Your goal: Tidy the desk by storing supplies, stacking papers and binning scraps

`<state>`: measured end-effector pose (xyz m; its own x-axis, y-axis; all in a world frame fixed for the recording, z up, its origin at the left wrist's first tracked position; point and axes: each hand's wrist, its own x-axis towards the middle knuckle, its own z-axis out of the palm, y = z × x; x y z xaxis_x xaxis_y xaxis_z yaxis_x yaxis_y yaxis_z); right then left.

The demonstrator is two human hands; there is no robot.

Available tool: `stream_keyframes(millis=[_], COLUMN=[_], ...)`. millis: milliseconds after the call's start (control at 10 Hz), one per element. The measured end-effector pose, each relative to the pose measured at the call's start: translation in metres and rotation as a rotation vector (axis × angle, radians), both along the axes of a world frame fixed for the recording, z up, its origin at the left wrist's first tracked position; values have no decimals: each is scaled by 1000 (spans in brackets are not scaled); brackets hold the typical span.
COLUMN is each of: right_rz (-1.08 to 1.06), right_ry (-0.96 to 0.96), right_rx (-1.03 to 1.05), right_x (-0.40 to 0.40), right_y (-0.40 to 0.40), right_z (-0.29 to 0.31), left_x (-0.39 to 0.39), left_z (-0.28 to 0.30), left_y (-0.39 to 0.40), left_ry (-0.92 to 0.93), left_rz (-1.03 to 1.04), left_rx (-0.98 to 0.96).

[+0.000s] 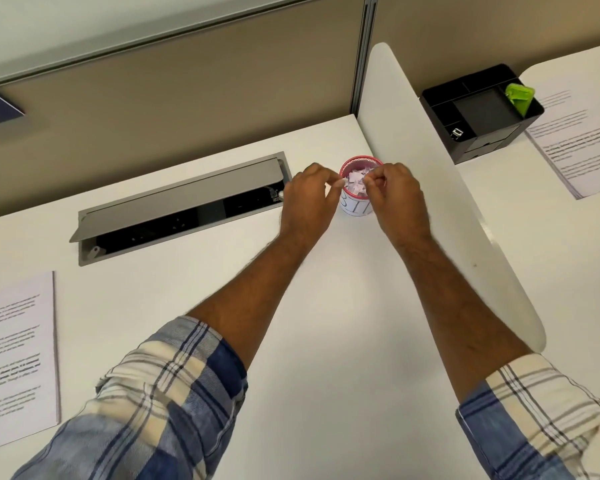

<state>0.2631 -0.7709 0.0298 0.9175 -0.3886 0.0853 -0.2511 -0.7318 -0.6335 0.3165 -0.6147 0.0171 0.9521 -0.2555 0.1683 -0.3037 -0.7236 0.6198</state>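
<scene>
Both hands pinched over pink cup (357,194): left hand (309,195), right hand (395,195); held contents unclear; cup label half hidden.

The hands hide both sides of the pink-rimmed cup (356,199), leaving its handwritten label only partly legible. The left hand (308,199) and right hand (397,195) pinch something too small to identify (possibly a paper scrap). The printed sheets (14,358) run off the left edge, text blurred.

Your pink-rimmed cup (356,199) at twelve o'clock carries a white label, handwritten "BI" showing, remainder hidden by your hands. Printed sheets (16,358) at eight o'clock: text too blurred.
</scene>
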Motion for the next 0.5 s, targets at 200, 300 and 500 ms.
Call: stream_keyframes(millis=[200, 300, 500], right_rz=[30, 22, -11], right_ry=[92, 118, 50], right_rx=[-134, -99, -2], right_x=[23, 25, 18], right_y=[-13, -13, -10], right_z=[2, 0, 7], left_x=[14, 15, 9], left_z=[17, 17, 16], left_y=[-23, -23, -15], left_ry=[20, 27, 99], left_rz=[-77, -76, 27], left_rx=[192, 188, -15])
